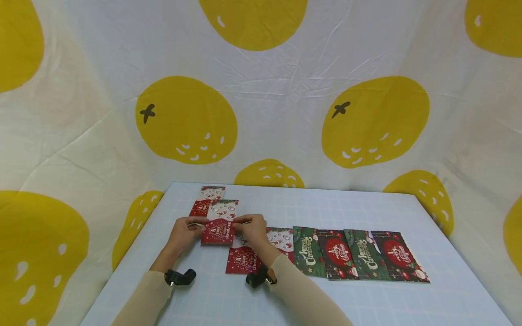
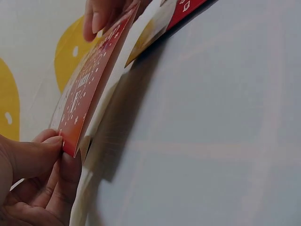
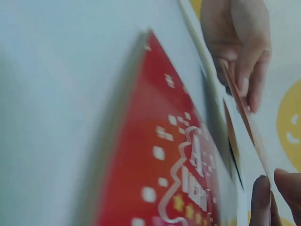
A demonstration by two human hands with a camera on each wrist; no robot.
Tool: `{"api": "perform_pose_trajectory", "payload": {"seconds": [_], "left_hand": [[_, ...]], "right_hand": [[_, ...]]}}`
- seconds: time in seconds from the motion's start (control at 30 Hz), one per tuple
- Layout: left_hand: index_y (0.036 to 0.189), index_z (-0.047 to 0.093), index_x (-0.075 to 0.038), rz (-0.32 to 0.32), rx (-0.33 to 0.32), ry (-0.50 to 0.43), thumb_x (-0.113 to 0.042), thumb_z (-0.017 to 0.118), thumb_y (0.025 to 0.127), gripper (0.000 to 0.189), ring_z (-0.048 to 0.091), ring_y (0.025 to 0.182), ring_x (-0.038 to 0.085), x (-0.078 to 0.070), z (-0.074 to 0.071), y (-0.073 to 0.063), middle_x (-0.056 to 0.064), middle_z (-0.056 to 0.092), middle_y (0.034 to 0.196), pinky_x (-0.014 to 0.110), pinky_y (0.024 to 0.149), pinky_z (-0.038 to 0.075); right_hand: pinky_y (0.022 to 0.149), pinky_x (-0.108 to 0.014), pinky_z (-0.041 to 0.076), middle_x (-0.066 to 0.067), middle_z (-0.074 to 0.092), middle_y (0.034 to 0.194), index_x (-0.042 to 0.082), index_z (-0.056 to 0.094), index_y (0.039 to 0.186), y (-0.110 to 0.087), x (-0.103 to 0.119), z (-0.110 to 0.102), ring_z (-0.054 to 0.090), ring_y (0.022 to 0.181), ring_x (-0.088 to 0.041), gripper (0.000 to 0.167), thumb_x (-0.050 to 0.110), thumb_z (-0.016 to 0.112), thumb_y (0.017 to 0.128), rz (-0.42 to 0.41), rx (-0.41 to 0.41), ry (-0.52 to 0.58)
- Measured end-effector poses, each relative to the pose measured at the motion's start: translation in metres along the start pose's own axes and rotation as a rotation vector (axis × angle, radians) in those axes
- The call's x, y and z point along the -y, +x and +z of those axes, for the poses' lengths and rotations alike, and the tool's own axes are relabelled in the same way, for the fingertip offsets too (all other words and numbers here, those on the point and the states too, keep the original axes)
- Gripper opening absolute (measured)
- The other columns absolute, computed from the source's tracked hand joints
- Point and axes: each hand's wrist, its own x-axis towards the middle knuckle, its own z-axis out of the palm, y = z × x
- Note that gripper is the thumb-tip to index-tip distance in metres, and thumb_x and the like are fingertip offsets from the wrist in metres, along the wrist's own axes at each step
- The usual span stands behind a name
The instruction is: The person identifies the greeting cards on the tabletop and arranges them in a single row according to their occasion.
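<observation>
Both hands hold one red and white Christmas card (image 1: 218, 232) by its opposite sides, raised off the table. My left hand (image 1: 183, 233) pinches its left edge; in the left wrist view the thumb (image 2: 40, 153) lies on the red face. On the other side, my right hand (image 1: 253, 231) pinches the right edge, its fingertips (image 3: 261, 193) showing in the right wrist view. A matching card (image 1: 200, 208) lies behind and to the left. Under the right hand lies another red and white card (image 1: 238, 262), partly covered by that hand and wrist.
Right of the hands, one more red and white card (image 1: 283, 237) begins an overlapping row with green cards (image 1: 307, 253) and dark cards with red circles (image 1: 337, 253). All lie on a pale table (image 1: 367, 303). A fruit-print cloth (image 1: 281, 117) hangs behind and at the sides.
</observation>
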Motion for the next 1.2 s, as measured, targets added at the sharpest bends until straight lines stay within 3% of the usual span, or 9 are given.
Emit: {"api": "perform_pose_trajectory", "payload": {"seconds": [0.2,0.5,0.67,0.97,1.2], "left_hand": [[0.122,0.076,-0.003,-0.009,-0.016,0.01,0.001,0.07,0.098,0.025,0.066,0.108,0.027,-0.001,0.0,0.001,0.017,0.069,0.128,0.029,0.085,0.054],[0.122,0.077,-0.005,-0.025,-0.024,0.0,0.001,0.069,0.098,0.025,0.065,0.108,0.027,0.003,0.002,0.004,0.016,0.07,0.127,0.031,0.086,0.055],[0.12,0.077,-0.004,-0.002,-0.041,0.029,0.003,0.068,0.099,0.024,0.065,0.105,0.027,0.001,0.004,0.005,0.017,0.068,0.126,0.035,0.087,0.056],[0.116,0.078,-0.002,0.018,-0.087,0.071,0.001,0.068,0.099,0.02,0.064,0.094,0.027,-0.006,0.009,0.011,0.02,0.065,0.122,0.027,0.072,0.054],[0.116,0.079,-0.003,0.023,-0.125,0.118,0.001,0.07,0.098,0.02,0.064,0.098,0.029,-0.017,0.012,0.02,0.018,0.069,0.117,0.036,0.081,0.054]], "right_hand": [[0.07,-0.027,0.056,-0.001,0.076,0.095,0.01,0.084,0.097,-0.005,-0.008,0.001,0.071,0.083,-0.013,0.007,0.007,0.082,0.09,0.0,0.001,-0.011],[0.078,-0.03,0.056,-0.001,0.077,0.103,0.01,0.083,0.099,-0.011,-0.011,0.004,0.07,0.091,-0.012,0.013,0.003,0.082,0.088,-0.025,-0.011,-0.028],[0.078,-0.029,0.056,-0.001,0.076,0.102,0.01,0.083,0.099,-0.011,-0.01,0.004,0.07,0.09,-0.012,0.013,0.002,0.081,0.089,-0.015,-0.01,-0.027],[0.079,-0.031,0.057,-0.001,0.076,0.103,0.011,0.083,0.101,-0.004,-0.004,0.002,0.07,0.091,-0.014,0.013,0.003,0.079,0.091,-0.01,-0.037,-0.059],[0.078,-0.029,0.056,-0.002,0.075,0.102,0.009,0.083,0.1,0.011,-0.002,0.002,0.07,0.092,-0.014,0.014,0.0,0.079,0.09,-0.018,-0.049,-0.048]]}}
